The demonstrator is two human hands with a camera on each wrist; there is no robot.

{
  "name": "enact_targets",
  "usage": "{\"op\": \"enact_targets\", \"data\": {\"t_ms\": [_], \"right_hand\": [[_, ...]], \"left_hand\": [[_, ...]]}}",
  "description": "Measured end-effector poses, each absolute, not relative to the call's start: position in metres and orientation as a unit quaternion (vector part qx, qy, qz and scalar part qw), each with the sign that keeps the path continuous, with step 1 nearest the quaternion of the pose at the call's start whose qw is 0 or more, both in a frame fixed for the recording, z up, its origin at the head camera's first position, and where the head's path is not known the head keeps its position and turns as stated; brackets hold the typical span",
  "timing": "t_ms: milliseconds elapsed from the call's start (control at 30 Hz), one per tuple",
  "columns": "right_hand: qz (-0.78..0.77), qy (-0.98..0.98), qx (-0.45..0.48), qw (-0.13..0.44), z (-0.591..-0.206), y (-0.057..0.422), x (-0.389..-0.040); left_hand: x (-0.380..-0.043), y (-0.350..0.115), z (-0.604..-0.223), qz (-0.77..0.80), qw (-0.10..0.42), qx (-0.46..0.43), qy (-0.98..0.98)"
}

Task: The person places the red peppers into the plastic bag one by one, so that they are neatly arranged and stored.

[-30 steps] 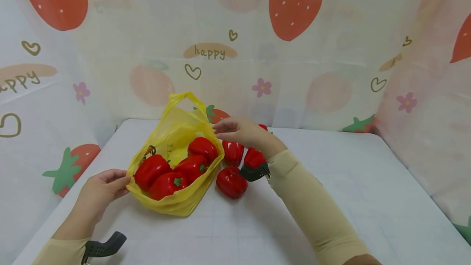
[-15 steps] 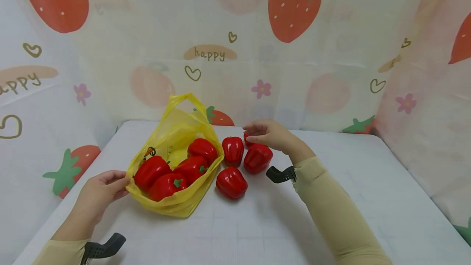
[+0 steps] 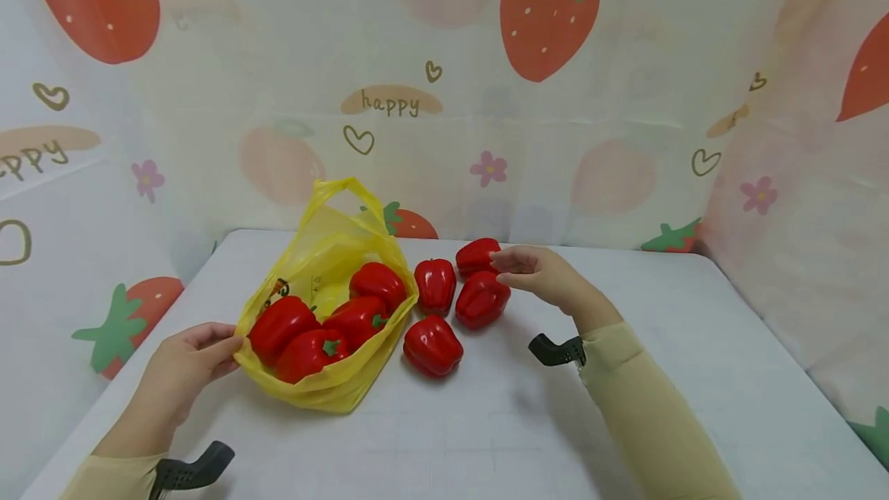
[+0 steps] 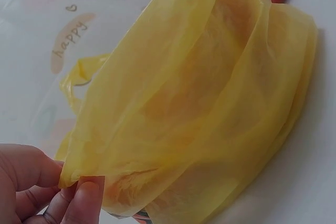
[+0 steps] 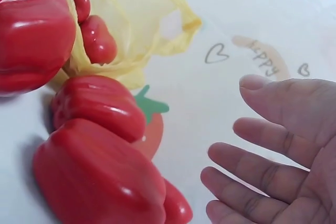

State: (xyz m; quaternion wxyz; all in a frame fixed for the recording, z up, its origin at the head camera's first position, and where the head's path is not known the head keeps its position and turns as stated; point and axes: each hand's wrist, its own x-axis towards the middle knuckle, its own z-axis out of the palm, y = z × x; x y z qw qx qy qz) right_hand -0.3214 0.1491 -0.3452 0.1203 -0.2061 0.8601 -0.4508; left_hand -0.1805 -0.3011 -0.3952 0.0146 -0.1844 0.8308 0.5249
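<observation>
A yellow plastic bag (image 3: pixel 333 396) stands on the table with its mouth spread, several red bell peppers (image 3: pixel 282 324) inside. My left hand (image 3: pixel 186 367) pinches the rim of the bag at its left side; the left wrist view shows thumb and fingers on the thin plastic (image 4: pixel 157 114). To the right of the bag lie several more bell peppers (image 3: pixel 434 346). My right hand (image 3: pixel 552 280) hovers beside the two rearmost, the back bell pepper (image 3: pixel 477 255) and the one in front of it (image 3: pixel 482 300). Its fingers are extended and hold nothing, as the right wrist view shows.
The white table (image 3: pixel 444 446) extends forward and to the right of the peppers. Behind it hangs a backdrop cloth (image 3: pixel 417 37) printed with strawberries, hearts and flowers. A dark wrist mount (image 3: pixel 558 349) sticks out below my right hand, another (image 3: pixel 197 469) by my left.
My right hand has moved right from the bag's edge, passing over the loose peppers to the right of the back ones. My left hand keeps its hold on the bag.
</observation>
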Motion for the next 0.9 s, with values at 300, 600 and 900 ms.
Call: {"op": "enact_targets", "data": {"t_ms": [300,600,900], "right_hand": [[-0.485,0.854,-0.161,0.094,-0.371,0.151,-0.319],[-0.502,0.852,-0.131,0.069,-0.394,0.143,-0.317],[-0.454,0.876,-0.154,0.059,-0.409,0.129,-0.318]], "left_hand": [[-0.180,-0.302,-0.395,0.526,0.012,-0.175,0.833],[-0.180,-0.302,-0.395,0.528,0.017,-0.174,0.831],[-0.180,-0.302,-0.394,0.532,0.013,-0.165,0.830]]}}
